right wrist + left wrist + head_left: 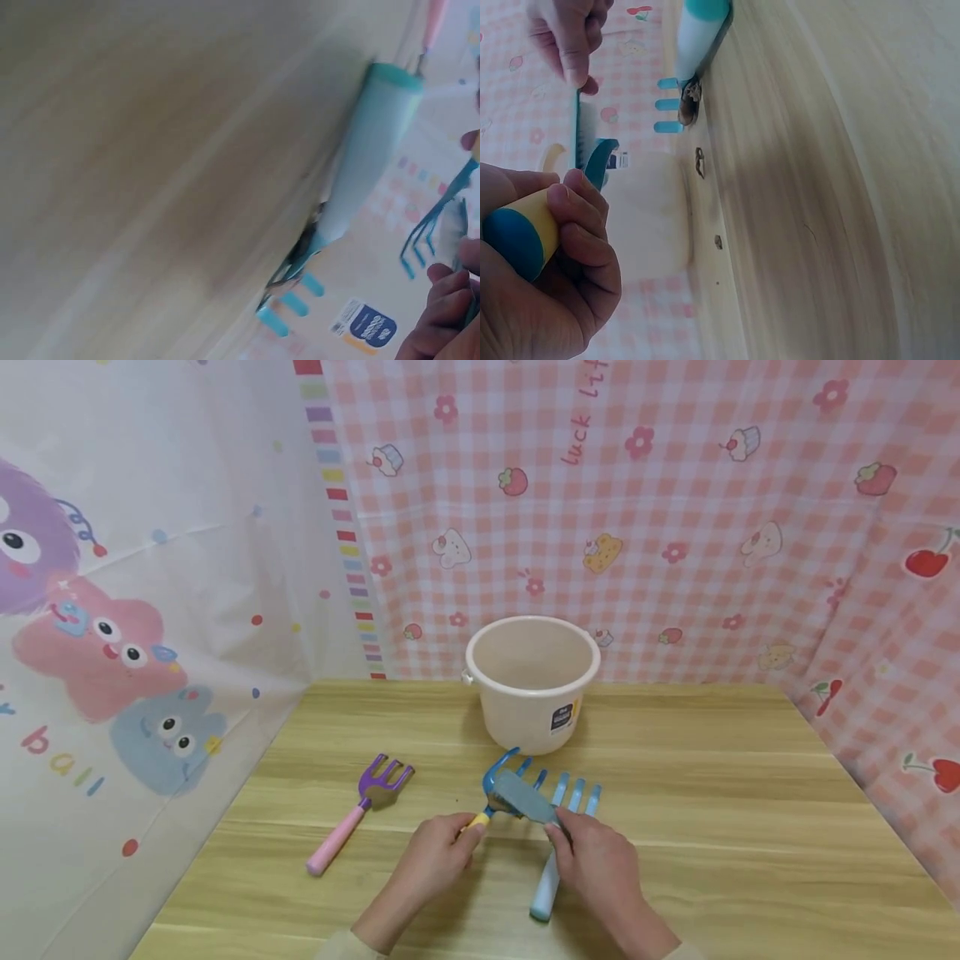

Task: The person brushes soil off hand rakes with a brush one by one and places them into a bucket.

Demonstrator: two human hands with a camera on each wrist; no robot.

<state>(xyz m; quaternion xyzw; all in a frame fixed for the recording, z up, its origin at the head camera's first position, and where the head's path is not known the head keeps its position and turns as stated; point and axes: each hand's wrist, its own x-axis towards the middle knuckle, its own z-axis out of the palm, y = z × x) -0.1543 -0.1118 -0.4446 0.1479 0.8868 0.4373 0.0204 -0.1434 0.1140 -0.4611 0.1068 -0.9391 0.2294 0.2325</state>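
My left hand (pixel 438 852) grips the yellow handle (pixel 541 210) of a small blue hand rake (pixel 491 777), its prongs raised off the table. In my right hand (pixel 600 860) is a blue-grey brush (pixel 525 797) with pale bristles (pixel 589 124), pinched near one end. The brush lies across the rake's head in the head view, and brown dirt shows there. Under my right hand, a light blue hand rake (pixel 546 887) rests on the table, with dark dirt (pixel 690 101) at its neck in the left wrist view.
A cream bucket (pixel 517 714) stands behind the hands, near the checked curtain. To the left lies a purple garden fork (pixel 373 783) with a pink handle and brown dirt on its head. Small dirt bits (pixel 718 241) dot the wooden table (pixel 720 810).
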